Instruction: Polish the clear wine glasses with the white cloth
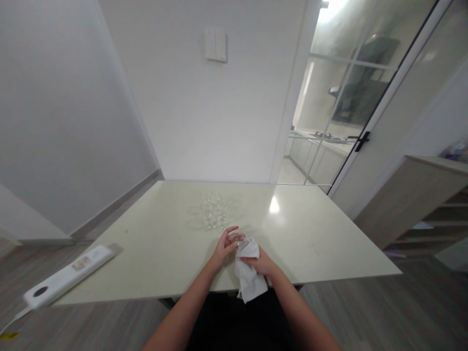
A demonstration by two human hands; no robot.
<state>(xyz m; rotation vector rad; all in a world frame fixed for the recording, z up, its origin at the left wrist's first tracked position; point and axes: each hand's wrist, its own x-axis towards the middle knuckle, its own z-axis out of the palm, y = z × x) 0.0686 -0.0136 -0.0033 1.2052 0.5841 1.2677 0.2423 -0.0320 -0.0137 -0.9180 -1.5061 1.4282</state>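
Near the front edge of the table, my left hand (223, 247) is curled around a small clear glass (239, 238), only part of which shows. My right hand (262, 262) grips a white cloth (250, 282) and presses it against the glass. The cloth's lower end hangs down toward the table edge, and its folds cover much of the glass. Just beyond my left hand stand several clear glasses (212, 210) in a close group; their see-through outlines overlap.
A pale glossy table (153, 258) spreads out before me, with the wall behind it. A white power strip (69, 275) lies over its left corner, trailing a cord. To the right are a glass-paned door (329, 112) and a wooden shelf unit (413, 195).
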